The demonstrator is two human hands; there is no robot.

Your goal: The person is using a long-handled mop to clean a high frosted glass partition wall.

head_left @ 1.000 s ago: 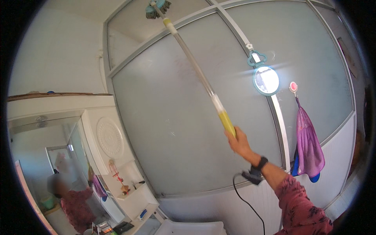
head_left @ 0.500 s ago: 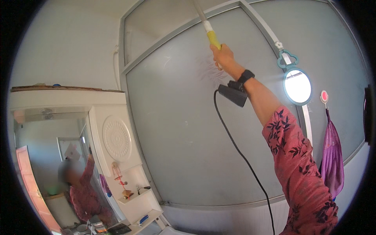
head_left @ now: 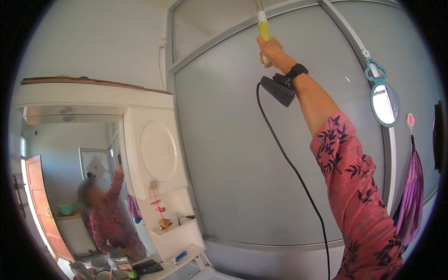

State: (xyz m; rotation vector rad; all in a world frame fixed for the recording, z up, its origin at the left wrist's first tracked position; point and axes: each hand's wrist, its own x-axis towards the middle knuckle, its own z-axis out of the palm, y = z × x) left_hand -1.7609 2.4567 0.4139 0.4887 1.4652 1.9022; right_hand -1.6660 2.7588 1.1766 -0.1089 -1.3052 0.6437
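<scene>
My right hand (head_left: 271, 50) is raised high and wrapped round the yellow-green grip of a long pole (head_left: 263, 31). The pole has a white section above the grip and runs out past the top edge, so its far end is hidden. Behind the hand stands a large grey frosted panel (head_left: 242, 154) in a metal frame. A black watch-like band (head_left: 297, 70) circles my wrist. Beside it hangs a black box-shaped device (head_left: 278, 91) with a black cable (head_left: 291, 163) trailing down. My left hand is out of view.
A blue-framed round mirror (head_left: 385, 105) and a purple cloth (head_left: 412, 196) hang on the right. At left stands a white cabinet (head_left: 84, 100) with a large mirror (head_left: 70, 154) reflecting a person. Its small shelf (head_left: 175, 228) holds an ornament (head_left: 164, 223).
The view has swung left, so panel, cabinet and hanging mirror appear further right. My right hand, still gripping the pole, sits higher in the picture and nearer the panel's left side.
</scene>
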